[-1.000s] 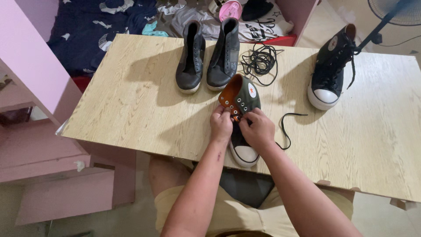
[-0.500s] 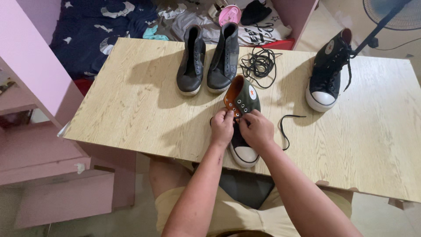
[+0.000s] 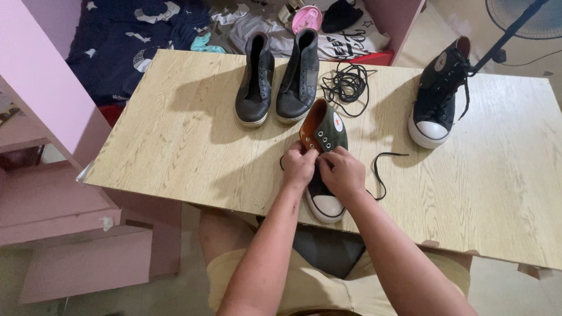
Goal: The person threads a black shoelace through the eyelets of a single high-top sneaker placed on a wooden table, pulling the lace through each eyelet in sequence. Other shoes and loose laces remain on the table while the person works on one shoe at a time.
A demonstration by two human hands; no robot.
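Basically both hands, left hand [image 3: 298, 165] and right hand [image 3: 342, 171], were pinched shut on the black lace [image 3: 380, 175] at the eyelets of the green sneaker [image 3: 325, 136], near table [image 3: 175, 134] edge; best kept lace taut, shoe steady

Two dark boots [image 3: 280, 79] stand side by side at the far edge of the wooden table [image 3: 175, 140]. A heap of loose black laces [image 3: 346, 82] lies just beside them. A black high sneaker [image 3: 440, 96] stands well apart. A fan [image 3: 521, 14] stands behind.
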